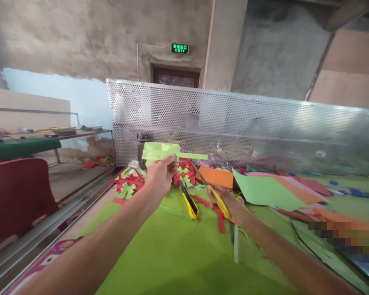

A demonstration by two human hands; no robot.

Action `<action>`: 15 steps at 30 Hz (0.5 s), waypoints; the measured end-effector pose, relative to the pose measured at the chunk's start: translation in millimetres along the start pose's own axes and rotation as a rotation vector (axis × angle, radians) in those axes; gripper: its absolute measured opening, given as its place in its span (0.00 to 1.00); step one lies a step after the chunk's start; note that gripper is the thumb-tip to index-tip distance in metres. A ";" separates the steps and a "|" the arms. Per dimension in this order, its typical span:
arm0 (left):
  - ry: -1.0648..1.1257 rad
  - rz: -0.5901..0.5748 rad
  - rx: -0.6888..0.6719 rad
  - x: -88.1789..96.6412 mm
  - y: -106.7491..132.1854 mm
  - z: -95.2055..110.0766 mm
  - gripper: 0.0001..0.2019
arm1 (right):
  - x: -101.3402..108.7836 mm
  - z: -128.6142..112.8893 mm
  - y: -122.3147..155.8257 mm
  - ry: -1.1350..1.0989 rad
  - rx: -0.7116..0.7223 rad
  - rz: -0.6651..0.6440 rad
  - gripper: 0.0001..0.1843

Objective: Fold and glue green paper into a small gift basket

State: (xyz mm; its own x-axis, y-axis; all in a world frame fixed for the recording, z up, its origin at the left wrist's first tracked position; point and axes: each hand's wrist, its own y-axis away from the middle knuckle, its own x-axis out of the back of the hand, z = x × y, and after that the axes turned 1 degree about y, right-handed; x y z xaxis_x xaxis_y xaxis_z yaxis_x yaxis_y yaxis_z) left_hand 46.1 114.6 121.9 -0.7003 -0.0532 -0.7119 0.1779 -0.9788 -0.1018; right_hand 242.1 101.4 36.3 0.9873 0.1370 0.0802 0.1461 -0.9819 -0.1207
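**Strip points right, at the scissors**

My left grip (161, 174) pinches the folded green paper (160, 150) between thumb and fingers, raised above the surface (172, 254). Its narrow strip lies level, pointing right. My right grip (230, 203), lower and to the right, is closed round yellow-handled scissors (215, 195). The blades, as far as the blur allows, angle up-left toward that strip.

I am holding a folded paper (160, 150) up in my left hand (160, 174), before a bottle (142, 147) standing against the perforated panel (249, 123) behind the table (172, 254). My right hand (224, 200) is gripping a bladed tool (215, 194) lower right. A cutter (190, 203) is lying between my hands (nearer the right one). Loose sheets (264, 190) are lying further right, and a chair (15, 196) is standing left of the table.
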 end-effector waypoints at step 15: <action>0.092 0.004 0.049 -22.9 4.3 -32.1 0.07 | -36.6 -21.2 42.5 0.083 0.213 -0.081 0.21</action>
State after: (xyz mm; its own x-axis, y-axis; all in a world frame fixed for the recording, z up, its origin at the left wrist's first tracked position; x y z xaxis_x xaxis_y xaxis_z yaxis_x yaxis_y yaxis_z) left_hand 85.1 118.0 115.5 -0.6327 -0.0411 -0.7733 0.1451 -0.9872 -0.0662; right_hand 210.9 51.9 49.2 0.9647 0.1943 0.1780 0.2430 -0.9172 -0.3157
